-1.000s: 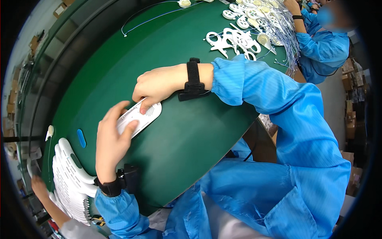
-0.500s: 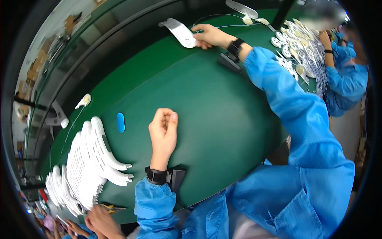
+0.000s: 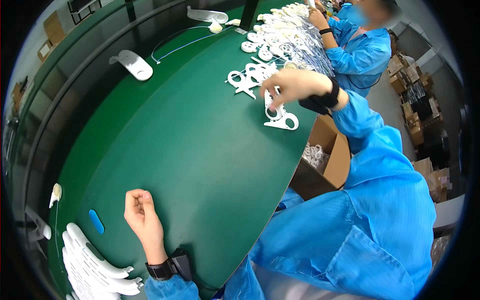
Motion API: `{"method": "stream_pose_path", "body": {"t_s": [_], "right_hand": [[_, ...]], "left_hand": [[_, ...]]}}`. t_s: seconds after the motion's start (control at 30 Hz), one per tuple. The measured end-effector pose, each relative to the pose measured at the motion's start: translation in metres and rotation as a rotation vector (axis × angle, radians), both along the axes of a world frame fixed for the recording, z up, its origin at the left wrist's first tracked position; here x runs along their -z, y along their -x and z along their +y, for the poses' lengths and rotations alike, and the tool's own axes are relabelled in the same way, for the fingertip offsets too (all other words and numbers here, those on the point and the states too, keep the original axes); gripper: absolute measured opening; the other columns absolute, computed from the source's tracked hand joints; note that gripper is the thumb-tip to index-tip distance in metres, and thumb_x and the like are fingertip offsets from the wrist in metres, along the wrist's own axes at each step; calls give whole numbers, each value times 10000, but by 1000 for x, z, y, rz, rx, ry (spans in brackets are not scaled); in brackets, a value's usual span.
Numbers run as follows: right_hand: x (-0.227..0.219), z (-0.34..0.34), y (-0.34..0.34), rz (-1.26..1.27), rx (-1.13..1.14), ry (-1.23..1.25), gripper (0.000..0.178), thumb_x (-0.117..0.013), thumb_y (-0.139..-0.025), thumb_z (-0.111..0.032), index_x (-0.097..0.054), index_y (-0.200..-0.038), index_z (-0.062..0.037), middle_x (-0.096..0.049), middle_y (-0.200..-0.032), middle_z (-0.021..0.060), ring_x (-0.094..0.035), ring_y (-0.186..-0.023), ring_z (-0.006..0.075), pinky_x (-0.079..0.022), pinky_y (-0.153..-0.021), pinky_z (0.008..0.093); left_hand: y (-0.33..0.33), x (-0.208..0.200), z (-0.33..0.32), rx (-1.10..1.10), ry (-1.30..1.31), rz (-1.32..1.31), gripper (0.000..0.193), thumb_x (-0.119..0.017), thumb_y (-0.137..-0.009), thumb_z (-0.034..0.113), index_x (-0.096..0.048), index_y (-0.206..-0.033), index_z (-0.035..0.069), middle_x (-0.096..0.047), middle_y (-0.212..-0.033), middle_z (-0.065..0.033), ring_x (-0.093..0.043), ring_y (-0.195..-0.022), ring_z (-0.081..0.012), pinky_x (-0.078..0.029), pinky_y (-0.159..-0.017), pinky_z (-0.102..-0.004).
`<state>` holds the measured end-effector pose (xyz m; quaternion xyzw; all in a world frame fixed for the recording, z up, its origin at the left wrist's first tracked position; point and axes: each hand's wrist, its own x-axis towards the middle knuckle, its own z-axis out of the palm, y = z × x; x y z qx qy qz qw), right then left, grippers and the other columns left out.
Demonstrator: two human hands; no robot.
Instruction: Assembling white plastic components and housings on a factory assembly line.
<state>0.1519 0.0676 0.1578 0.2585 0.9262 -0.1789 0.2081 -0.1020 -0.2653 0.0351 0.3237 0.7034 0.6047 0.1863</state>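
My left hand (image 3: 142,215) rests on the green tabletop (image 3: 200,150), its fingers curled closed and nothing visible in them. My right hand (image 3: 295,87) reaches out over a few white plastic ring-shaped parts with handles (image 3: 285,121) near the right edge. Its thumb and fingers are apart and somewhat blurred, with no held item showing. Just beyond lie more white ring parts (image 3: 245,79). A white curved shell (image 3: 135,65) lies by itself at the back left, away from both hands.
White slotted shells (image 3: 90,265) are stacked at the lower left beside a blue oval piece (image 3: 96,221). Cream discs with cables (image 3: 285,30) heap up at the back, near a co-worker in blue (image 3: 360,60). A cardboard box (image 3: 337,162) stands beyond the table's right edge.
My right hand has left the white curved shell, which stays on the table, and has moved over to the ring-shaped parts. The view has swung to the right. My left hand remains closed.
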Motion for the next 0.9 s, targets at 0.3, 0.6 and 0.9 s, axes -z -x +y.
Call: {"method": "stream_pose_path", "body": {"t_s": [0.3,0.6,0.9], "right_hand": [[33,-27,-21,319,173,62,336,-746,-732,-155,-615,-1013,-26,-614,-664,87,-602,-599,224,-451,-557,343],[52,-41,13,515,113,-69,148,-733,-674,-36,-599,-727,2,-604,-602,105,-592,-586,238,-448,-571,335],[24,-63,13,616,255,-48,173,-559,-686,28,-563,-857,-1,-506,-627,66,-518,-496,153,-379,-489,294]], "left_hand": [[-13,-10,4,-30,166,132,68,-609,-901,84,-594,-860,31,-563,-722,39,-495,-668,-37,-394,-573,-199],[-9,-28,-27,-6,21,-42,106,-604,-925,115,-575,-881,23,-526,-707,50,-445,-621,-21,-364,-550,-187],[76,-96,-107,-328,155,204,80,-566,-898,89,-594,-916,16,-572,-750,7,-523,-688,-75,-418,-628,-219]]}}
